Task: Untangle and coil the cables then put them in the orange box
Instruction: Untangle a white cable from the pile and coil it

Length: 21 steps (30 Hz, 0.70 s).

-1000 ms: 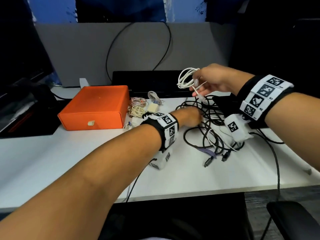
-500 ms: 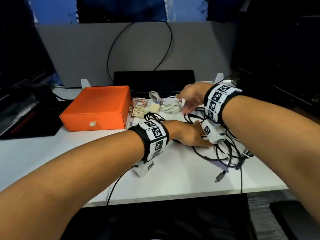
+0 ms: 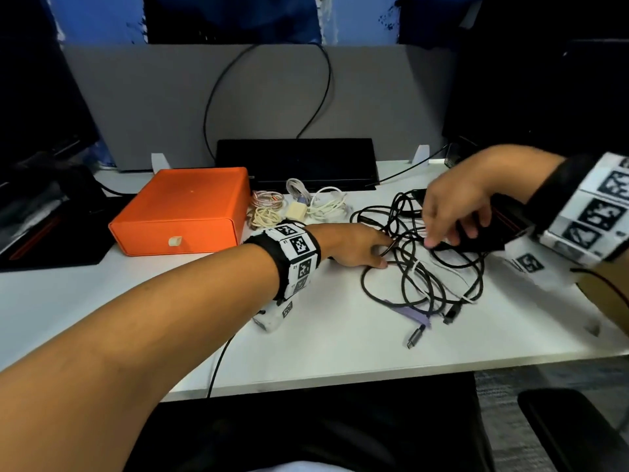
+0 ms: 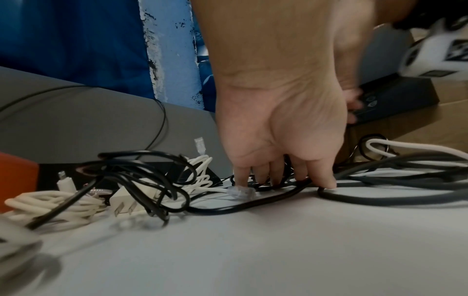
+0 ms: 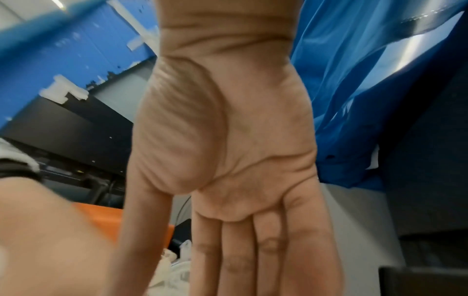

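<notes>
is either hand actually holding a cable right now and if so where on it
The left hand presses its fingertips down on a black cable loop on the table, not clearly gripping it. The right hand is open, fingers straight, holding nothing.

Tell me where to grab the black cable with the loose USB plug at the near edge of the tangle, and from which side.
Pinch the black cable just behind its plug, coming from above on the near side. That end lies free on the table, outside the loops, so it should probably pull clear.

On the desk [image 3: 340, 352], a box [image 3: 183, 209] sits toward the back left corner; coiled cables [image 3: 296, 209] lie just right of it, tangled cables [image 3: 422, 267] further right.
</notes>
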### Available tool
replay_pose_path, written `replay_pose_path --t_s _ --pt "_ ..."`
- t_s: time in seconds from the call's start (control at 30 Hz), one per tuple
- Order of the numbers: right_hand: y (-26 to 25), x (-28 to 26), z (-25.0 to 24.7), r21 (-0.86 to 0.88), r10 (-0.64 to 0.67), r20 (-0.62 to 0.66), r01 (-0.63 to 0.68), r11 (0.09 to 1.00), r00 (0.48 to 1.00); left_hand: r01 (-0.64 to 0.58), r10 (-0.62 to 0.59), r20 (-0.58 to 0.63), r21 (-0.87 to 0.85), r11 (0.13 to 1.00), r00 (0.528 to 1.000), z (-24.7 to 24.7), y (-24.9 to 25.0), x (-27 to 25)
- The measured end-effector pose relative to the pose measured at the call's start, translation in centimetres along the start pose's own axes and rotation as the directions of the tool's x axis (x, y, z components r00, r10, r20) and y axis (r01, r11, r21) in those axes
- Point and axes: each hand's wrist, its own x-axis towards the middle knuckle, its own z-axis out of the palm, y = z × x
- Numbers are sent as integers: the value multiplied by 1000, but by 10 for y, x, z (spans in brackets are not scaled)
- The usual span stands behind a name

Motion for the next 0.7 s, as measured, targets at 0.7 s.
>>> replay_pose_path --t_s 0.7 --pt "-47 57 1 -101 -220 -692 210 972 687 222 -553 -623 -530 819 554 -55 -75 6"
